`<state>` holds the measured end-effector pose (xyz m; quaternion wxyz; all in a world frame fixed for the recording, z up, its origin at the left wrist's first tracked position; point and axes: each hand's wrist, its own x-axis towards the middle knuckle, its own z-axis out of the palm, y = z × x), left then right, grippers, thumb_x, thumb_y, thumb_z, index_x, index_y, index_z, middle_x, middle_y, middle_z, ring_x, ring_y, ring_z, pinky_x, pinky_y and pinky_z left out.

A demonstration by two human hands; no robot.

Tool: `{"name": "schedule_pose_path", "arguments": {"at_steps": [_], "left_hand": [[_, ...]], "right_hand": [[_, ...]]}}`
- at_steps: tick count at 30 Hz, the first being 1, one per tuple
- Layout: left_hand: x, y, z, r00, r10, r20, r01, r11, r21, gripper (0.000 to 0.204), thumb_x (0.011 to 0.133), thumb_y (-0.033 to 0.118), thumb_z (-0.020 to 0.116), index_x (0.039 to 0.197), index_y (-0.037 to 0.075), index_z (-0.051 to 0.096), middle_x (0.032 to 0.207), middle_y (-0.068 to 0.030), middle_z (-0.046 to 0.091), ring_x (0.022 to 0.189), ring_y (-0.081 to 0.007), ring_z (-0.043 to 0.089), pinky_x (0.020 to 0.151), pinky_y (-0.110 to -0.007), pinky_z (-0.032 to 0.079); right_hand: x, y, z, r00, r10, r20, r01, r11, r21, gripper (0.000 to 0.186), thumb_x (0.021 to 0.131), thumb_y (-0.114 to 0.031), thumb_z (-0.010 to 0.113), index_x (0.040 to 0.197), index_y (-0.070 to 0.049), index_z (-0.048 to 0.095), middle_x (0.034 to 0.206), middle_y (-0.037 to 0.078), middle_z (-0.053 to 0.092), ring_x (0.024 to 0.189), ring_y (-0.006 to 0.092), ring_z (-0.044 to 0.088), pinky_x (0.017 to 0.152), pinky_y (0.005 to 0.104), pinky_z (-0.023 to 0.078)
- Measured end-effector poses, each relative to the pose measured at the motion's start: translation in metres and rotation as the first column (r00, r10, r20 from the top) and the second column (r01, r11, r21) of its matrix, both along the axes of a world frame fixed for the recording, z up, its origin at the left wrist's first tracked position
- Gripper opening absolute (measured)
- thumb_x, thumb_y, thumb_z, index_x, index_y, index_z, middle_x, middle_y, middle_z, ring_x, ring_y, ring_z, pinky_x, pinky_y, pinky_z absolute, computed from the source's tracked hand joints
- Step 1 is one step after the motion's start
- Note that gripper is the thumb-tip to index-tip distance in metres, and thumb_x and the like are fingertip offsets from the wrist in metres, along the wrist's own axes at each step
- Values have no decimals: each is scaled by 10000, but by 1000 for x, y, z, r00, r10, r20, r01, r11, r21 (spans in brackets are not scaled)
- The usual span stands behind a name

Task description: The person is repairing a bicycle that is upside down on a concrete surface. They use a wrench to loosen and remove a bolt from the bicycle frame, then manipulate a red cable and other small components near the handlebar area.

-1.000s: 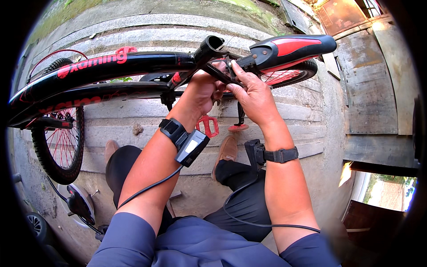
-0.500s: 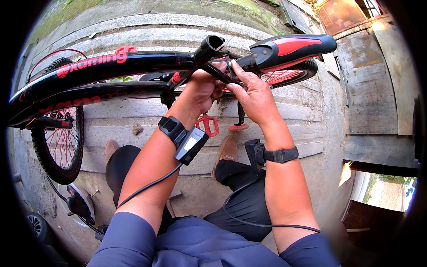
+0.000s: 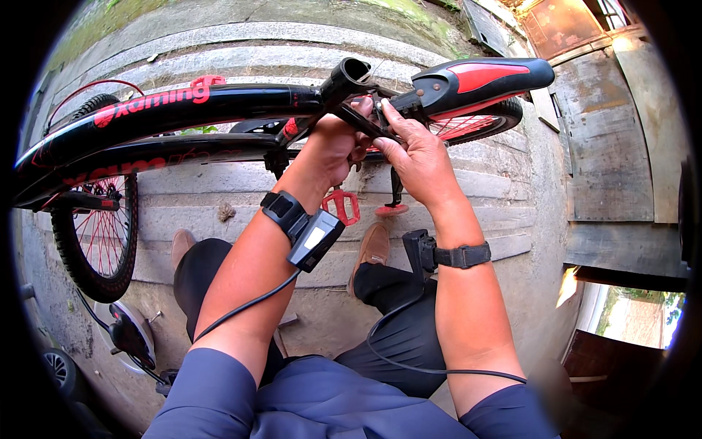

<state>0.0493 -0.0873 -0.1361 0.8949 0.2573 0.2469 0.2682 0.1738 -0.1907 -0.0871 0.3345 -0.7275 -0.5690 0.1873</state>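
Note:
A black bicycle frame with red markings (image 3: pixel 241 102) lies across the upper view, with an open seat tube (image 3: pixel 344 77) on top. My left hand (image 3: pixel 336 150) reaches under it with fingers curled at the joint beside the rear mudguard; what they grip is partly hidden by a tube. My right hand (image 3: pixel 409 154) has its index fingertip on a small metal fitting at the bracket (image 3: pixel 384 102) of the black-and-red mudguard (image 3: pixel 482 77) and its thumb on the dark tube below, fingers closed round that area. A red pedal (image 3: pixel 344 207) hangs beneath my left hand.
The front wheel (image 3: pixel 95 252) is at left, the rear wheel (image 3: pixel 497 121) at right. My shoes (image 3: pixel 373 249) rest on the slabbed ground (image 3: pixel 475 190). Weathered boards (image 3: pixel 607 139) line the right. A white round object with a black piece (image 3: pixel 135 329) and a tire (image 3: pixel 62 373) sit lower left.

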Motion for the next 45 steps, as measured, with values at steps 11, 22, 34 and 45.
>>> {"name": "schedule_pose_path", "arguments": {"at_steps": [11,22,34,45], "left_hand": [[-3,0,-1,999,-21,26,21,1000,-4,140,953,279,693,886,190,608,715,77,604,522,-15,503,428,-171,325],[-2,2,-3,1000,-19,8,18,1000,18,132,953,280,693,906,194,605,718,79,604,532,-14,511,428,-171,330],[-3,0,5,999,4,41,-4,1000,-10,131,956,277,690,908,179,617,721,72,611,524,-13,507,422,-173,329],[-2,0,2,999,34,22,-33,999,-32,135,962,275,683,914,170,613,718,64,604,501,-17,497,405,-167,323]], "right_hand": [[-1,0,2,1000,-4,13,4,1000,-9,583,880,-207,711,1436,-183,538,992,148,641,920,337,647,817,391,510],[-2,0,3,1000,-7,22,7,1000,-17,580,885,-217,711,1438,-189,537,998,146,643,921,332,649,816,391,510],[-2,-1,3,1000,-4,28,5,1000,-6,577,884,-202,713,1434,-179,540,992,147,640,912,331,649,812,386,508],[0,0,-1,1000,5,23,-6,1000,22,579,884,-208,713,1435,-176,539,987,148,639,917,333,646,814,390,508]]}}
